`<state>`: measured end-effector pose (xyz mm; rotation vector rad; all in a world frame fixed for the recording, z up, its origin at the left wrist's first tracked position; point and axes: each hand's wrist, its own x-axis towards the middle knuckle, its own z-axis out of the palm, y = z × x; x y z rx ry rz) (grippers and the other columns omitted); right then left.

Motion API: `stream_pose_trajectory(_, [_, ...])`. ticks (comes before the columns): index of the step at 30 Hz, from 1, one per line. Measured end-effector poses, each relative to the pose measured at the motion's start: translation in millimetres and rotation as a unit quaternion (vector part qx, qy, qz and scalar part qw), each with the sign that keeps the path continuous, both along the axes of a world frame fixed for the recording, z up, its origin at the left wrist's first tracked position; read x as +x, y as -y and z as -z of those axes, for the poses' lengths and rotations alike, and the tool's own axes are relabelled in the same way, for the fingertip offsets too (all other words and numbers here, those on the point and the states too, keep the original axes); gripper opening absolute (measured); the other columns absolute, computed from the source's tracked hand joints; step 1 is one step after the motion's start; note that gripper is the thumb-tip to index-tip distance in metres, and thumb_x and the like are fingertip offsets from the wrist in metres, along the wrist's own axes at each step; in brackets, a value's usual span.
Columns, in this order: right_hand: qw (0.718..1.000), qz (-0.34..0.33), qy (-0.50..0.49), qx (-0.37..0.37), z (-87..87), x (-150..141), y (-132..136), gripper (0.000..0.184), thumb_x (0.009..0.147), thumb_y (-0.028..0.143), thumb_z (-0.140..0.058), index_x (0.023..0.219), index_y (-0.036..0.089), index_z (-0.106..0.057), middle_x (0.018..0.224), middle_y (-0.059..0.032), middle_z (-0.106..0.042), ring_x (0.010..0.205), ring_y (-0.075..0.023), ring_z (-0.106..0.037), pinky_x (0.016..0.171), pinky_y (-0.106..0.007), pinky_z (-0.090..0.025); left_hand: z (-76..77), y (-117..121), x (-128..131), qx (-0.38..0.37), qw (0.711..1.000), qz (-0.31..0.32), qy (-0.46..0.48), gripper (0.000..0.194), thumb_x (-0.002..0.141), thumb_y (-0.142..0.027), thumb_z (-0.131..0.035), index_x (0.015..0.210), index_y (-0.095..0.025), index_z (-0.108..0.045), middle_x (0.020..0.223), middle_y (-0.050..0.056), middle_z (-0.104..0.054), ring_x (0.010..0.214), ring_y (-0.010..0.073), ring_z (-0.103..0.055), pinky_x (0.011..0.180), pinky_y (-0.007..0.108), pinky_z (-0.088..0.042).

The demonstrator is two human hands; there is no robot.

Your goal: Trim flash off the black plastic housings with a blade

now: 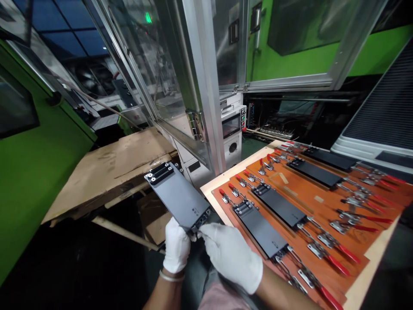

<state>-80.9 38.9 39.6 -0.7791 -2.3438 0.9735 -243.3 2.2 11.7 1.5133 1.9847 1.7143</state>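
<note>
Both my hands wear white gloves. My left hand (176,246) grips the near end of a long dark grey plate (177,193), holding it up and tilted away toward the left. My right hand (230,255) pinches at the same near end, its fingertips at the plate's small connector edge. To the right lies an orange-brown fixture board (322,202) with several identical dark plates (263,230) laid in slots, each flanked by red-handled toggle clamps (335,252).
An aluminium-framed glass door (180,86) stands open just beyond the held plate. Cardboard sheets (112,168) cover a low surface on the left, next to a green machine housing (35,172). A small white unit with buttons (234,129) sits behind the board.
</note>
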Motion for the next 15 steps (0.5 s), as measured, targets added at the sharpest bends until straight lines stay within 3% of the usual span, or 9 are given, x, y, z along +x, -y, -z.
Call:
stream_pose_trajectory(3, [1.000, -0.027, -0.002, 0.004, 1.0, 0, 1, 0.026, 0.086, 0.014, -0.045, 0.087, 0.024, -0.069, 0.084, -0.0002, -0.072, 0.077, -0.0154, -0.065, 0.066, -0.022, -0.040, -2.1, 0, 2, 0.020, 0.999, 0.018, 0.038, 0.016, 0.081, -0.022, -0.055, 0.076, -0.014, -0.068, 0.075, 0.009, -0.072, 0.070, 0.0212, -0.066, 0.065, 0.031, -0.055])
stream_pose_trajectory(7, [1.000, 0.008, -0.008, -0.001, 0.7, 1, 0, 0.029, 0.089, 0.015, -0.041, 0.089, 0.023, -0.069, 0.086, -0.0015, -0.072, 0.078, -0.0154, -0.065, 0.068, -0.023, -0.040, -2.1, 1, 2, -0.005, 0.999, 0.023, 0.034, 0.027, 0.083, -0.019, -0.049, 0.058, -0.017, -0.058, 0.052, 0.002, -0.057, 0.046, 0.0145, -0.053, 0.046, 0.024, -0.046])
stream_pose_trajectory(11, [1.000, -0.011, 0.001, 0.014, 0.5, 2, -2, 0.028, 0.086, 0.013, -0.043, 0.086, 0.024, -0.069, 0.084, -0.0002, -0.072, 0.076, -0.0151, -0.065, 0.066, -0.023, -0.039, 5.0, 1, -1, 0.011, 0.997, 0.048, 0.052, 0.021, 0.085, -0.022, -0.051, 0.068, -0.016, -0.063, 0.066, 0.005, -0.064, 0.062, 0.0174, -0.060, 0.061, 0.029, -0.053])
stream_pose_trajectory(15, [1.000, -0.002, -0.013, 0.006, 1.3, 3, -2, 0.030, 0.087, 0.014, -0.042, 0.088, 0.023, -0.070, 0.085, -0.0008, -0.072, 0.077, -0.0152, -0.066, 0.069, -0.022, -0.041, 8.6, 0, -2, -0.016, 0.999, 0.045, 0.024, 0.025, 0.085, -0.021, -0.050, 0.063, -0.016, -0.061, 0.058, 0.003, -0.060, 0.055, 0.0164, -0.056, 0.056, 0.027, -0.051])
